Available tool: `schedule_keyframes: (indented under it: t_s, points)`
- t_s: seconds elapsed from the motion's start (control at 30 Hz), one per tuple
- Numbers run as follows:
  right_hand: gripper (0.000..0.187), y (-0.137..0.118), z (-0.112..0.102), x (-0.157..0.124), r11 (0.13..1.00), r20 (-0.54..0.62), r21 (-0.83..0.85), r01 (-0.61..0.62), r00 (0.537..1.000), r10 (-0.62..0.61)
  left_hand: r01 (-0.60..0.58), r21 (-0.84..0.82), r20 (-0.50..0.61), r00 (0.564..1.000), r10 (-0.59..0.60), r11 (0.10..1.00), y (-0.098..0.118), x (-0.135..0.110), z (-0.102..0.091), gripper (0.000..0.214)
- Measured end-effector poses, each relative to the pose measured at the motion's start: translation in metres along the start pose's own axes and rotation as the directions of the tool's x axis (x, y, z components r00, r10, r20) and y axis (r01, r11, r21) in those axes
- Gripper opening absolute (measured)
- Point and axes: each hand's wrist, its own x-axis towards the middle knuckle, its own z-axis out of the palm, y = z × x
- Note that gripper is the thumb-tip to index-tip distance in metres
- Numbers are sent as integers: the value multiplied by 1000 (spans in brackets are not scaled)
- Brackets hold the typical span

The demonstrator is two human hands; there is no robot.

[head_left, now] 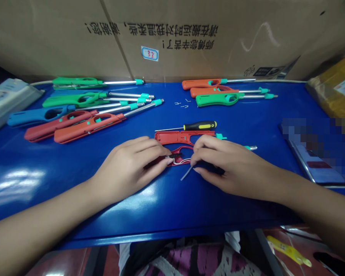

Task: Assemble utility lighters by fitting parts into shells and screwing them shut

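Both hands cover much of the opened red lighter (184, 137) on the blue table (74, 184); only its upper shell half shows clearly. The left hand (132, 163) pinches the white wires (181, 162) between thumb and fingertip. The right hand (224, 165) curls over the lighter, its hold hidden. The cardboard box (247, 34) behind carries upside-down Chinese print and a sticker (149, 53) reading "33".

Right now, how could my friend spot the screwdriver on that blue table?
Look at the middle of the blue table, just beyond the left hand and right hand. There, beside the opened red lighter, lies the screwdriver. It is the only thing with a black and yellow handle.
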Motion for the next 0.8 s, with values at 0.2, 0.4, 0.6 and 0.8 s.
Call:
schedule_keyframes:
  t_s: [0.2, 0.4, 0.6, 0.8]
  points:
    - [14, 1, -3, -4, 999, 11, -2, 40, 999, -40, -22, 5, -13, 1000, 22, 1000, 0, -2, -1, 15]
    - [11, -1, -7, -4, 999, 3, 48, 15, 1000, -16, -32, -1, -20, 999, 32, 999, -1, -2, -1, 13]
    - [11, 3, 1, 2, 999, -33, 33, -11, 999, 12, -29, 1, -27, 999, 29, 1000, -1, -1, 0, 13]
    - [17, 3, 4, 0, 996, -117, 72, -43, 992, 52, -29, 2, -28, 999, 29, 1000, -1, -1, 0, 15]
